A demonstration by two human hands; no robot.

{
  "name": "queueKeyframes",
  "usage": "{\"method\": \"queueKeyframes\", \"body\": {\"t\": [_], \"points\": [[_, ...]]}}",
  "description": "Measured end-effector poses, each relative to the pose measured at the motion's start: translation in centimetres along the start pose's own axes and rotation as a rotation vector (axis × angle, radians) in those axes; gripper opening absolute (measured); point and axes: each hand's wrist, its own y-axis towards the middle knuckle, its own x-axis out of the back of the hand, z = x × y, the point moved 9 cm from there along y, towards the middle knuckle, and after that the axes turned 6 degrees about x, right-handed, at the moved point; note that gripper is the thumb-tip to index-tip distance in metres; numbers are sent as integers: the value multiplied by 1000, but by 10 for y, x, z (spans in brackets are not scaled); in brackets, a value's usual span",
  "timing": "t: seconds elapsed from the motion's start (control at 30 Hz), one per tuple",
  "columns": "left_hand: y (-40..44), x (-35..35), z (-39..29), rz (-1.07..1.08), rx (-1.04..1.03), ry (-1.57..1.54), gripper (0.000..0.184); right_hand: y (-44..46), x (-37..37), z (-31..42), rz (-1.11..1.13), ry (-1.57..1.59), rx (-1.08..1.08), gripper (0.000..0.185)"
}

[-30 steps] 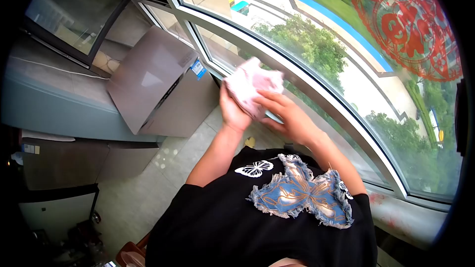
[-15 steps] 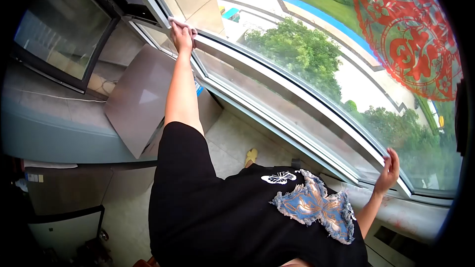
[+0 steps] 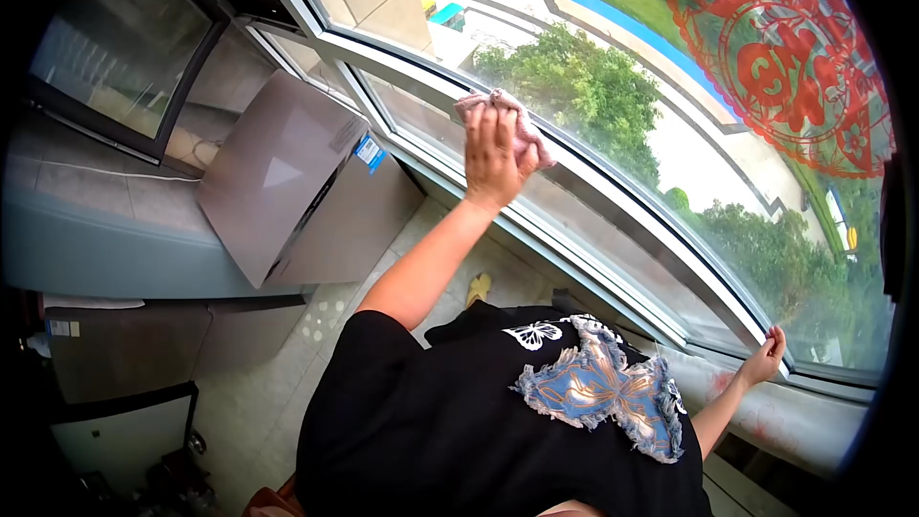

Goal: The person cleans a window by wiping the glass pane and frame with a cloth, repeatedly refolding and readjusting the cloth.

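My left hand (image 3: 493,161) presses a crumpled pinkish cloth (image 3: 529,141) against the window frame (image 3: 598,190), near the middle of its lower rail. Its fingers are bent over the cloth, which sticks out on both sides of them. Lower right, my right hand (image 3: 763,360) is closed at the frame's corner, fingertips against the edge; part of its grip is hidden. The window glass (image 3: 689,158) rises beyond the rail, with trees and paving seen through it.
A red paper-cut decoration (image 3: 790,67) is on the glass at upper right. To the left stands a grey-brown cabinet or appliance (image 3: 278,168) with a blue label (image 3: 369,153). A dark-framed window panel (image 3: 124,48) is at far left. Below is a tiled floor (image 3: 330,325).
My left hand and the cloth have slid along the rail from the left corner to the right. My right hand has dropped slightly, and its fingers have curled in at the frame.
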Motion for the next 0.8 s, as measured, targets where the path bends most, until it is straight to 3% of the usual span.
{"method": "queueKeyframes", "body": {"t": [0.17, 0.23, 0.4, 0.5, 0.57, 0.63, 0.7, 0.8], "points": [[60, 23, 97, -19, 91, 206, 26, -1, -7, -37, -111, 33, -93, 18], [85, 37, 152, -61, 128, 291, 24, -2, -13, -19, -108, -224, 83, 15], [154, 62, 253, -1, 200, 353, 20, 0, -20, -2, -194, -575, 211, 14], [180, 72, 287, 117, 380, 430, 21, 9, -17, -36, -263, -768, 250, 16], [186, 65, 334, 205, 664, 138, 24, 15, -13, -48, -258, -780, 252, 17], [194, 70, 330, 145, 548, 266, 24, 14, -9, -47, -252, -796, 249, 17], [192, 69, 303, 94, 280, 446, 25, 19, -7, -49, -236, -839, 199, 17], [172, 68, 254, -28, 78, 371, 26, 30, 1, -72, -316, -611, 211, 21]]}}
